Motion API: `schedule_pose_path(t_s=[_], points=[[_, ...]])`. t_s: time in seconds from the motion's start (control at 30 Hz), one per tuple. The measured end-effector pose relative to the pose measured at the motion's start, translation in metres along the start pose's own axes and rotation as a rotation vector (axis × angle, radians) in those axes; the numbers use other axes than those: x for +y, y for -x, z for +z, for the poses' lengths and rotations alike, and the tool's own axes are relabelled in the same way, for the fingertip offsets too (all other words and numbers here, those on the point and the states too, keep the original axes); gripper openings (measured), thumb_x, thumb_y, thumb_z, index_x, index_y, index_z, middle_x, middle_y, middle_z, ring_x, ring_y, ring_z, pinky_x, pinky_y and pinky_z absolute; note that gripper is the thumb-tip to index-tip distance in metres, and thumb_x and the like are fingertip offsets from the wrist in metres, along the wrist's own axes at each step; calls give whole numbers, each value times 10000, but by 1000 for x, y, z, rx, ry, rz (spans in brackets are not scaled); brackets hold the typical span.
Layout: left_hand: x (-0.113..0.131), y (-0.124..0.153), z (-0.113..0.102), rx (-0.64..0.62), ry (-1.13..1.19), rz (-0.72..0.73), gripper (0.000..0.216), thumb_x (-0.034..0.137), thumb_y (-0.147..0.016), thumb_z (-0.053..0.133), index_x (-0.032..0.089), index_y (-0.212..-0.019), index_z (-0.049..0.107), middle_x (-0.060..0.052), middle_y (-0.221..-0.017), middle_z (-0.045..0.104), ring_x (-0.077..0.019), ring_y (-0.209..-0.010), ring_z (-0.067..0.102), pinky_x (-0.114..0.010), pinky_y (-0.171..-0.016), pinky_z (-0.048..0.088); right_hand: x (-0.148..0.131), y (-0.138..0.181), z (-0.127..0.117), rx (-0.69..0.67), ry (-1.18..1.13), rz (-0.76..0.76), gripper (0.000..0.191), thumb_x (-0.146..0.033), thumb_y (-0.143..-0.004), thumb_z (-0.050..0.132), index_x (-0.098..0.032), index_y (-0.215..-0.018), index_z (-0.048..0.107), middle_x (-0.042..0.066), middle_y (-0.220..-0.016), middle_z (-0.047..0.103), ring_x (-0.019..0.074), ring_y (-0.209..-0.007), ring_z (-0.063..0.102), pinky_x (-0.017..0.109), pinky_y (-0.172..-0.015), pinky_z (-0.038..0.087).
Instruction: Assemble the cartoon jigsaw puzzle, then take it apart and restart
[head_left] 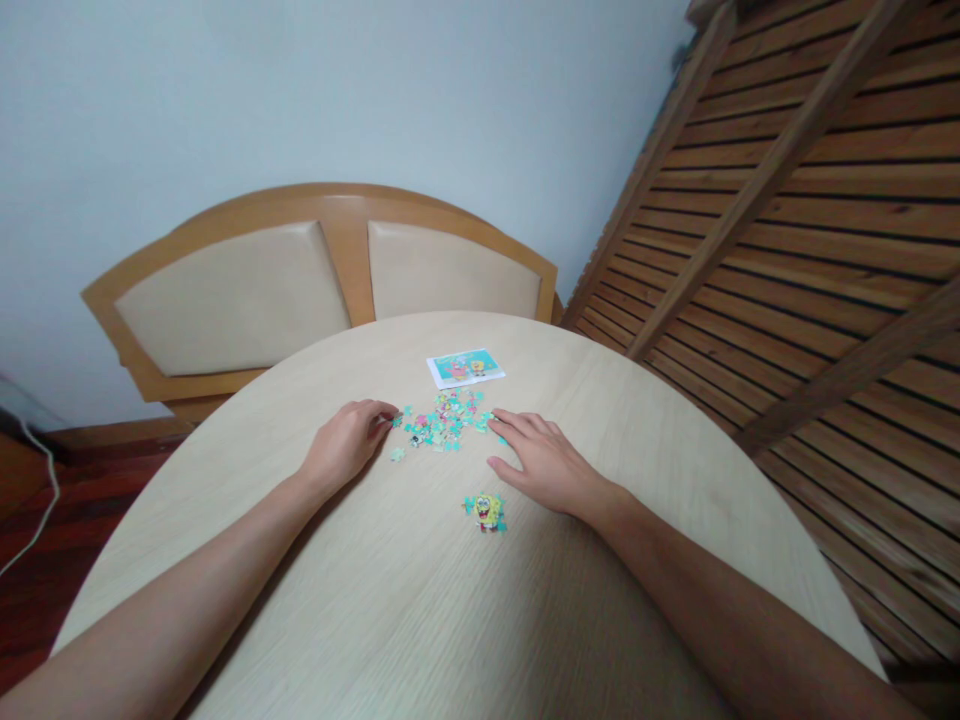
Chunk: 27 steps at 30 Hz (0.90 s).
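Observation:
A loose heap of small jigsaw puzzle pieces (442, 422), mostly teal with some pink and yellow, lies mid-table between my hands. My left hand (346, 440) is at the heap's left edge, its thumb and fingers closed around a small teal puzzle piece (397, 421). On the heap's right side rests my right hand (544, 460), fingers stretched out and thumb apart, the fingertips touching pieces there. Nearer to me, below the right thumb, is a joined puzzle section (487, 512) showing a yellow cartoon sponge with teal pieces around it.
Behind the heap lies a picture card (466, 368) with pink and yellow cartoon figures on teal. The round pale wooden table (360, 600) carries everything. Past its far edge stands a bench with padded back (450, 270), against a wall. Wooden slats (810, 220) rise at the right.

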<state>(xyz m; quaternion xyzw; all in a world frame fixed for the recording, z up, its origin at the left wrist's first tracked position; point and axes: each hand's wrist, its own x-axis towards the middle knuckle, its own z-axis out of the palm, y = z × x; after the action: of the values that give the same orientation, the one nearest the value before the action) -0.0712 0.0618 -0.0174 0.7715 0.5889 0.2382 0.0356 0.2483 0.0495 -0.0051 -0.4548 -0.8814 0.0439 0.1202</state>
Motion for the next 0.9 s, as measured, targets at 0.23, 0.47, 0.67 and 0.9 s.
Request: schedule_pose_path(t_s=[0.23, 0.47, 0.67, 0.9], points=[[-2, -1, 3, 2, 100, 7, 260, 302, -908, 512, 196, -1072, 684, -85, -1056, 749, -261, -953, 689, -389, -880, 535, -6, 7, -11, -26, 68, -26, 526, -385, -1000, 539, -158, -1473, 509, 128, -1595, 418, 324, -1376, 463, 490, -1110, 426], [1, 0, 1, -28, 183, 62, 275, 331, -910, 528, 194, -1061, 714, -88, -1035, 745, -256, -944, 696, -381, -873, 536, -13, 15, -22, -61, 98, -42, 462, -391, -985, 579, -179, -1396, 598, 133, -1573, 451, 328, -1383, 460, 497, -1100, 432], [9, 4, -4, -46, 208, 141, 262, 361, -952, 530, 208, -924, 740, -81, -982, 738, -250, -937, 666, -402, -888, 511, -15, 19, -28, -80, 56, -44, 408, -386, -964, 610, -180, -1313, 663, 132, -1490, 546, 323, -1347, 488, 487, -1095, 425], [61, 29, 3, -53, 505, 81, 239, 367, -959, 597, 193, -1102, 677, -55, -968, 727, -205, -902, 670, -343, -850, 522, -29, 15, -20, -5, -306, 34, 264, -267, -924, 627, -202, -1160, 726, 85, -1220, 737, 264, -1164, 650, 443, -1043, 477]])
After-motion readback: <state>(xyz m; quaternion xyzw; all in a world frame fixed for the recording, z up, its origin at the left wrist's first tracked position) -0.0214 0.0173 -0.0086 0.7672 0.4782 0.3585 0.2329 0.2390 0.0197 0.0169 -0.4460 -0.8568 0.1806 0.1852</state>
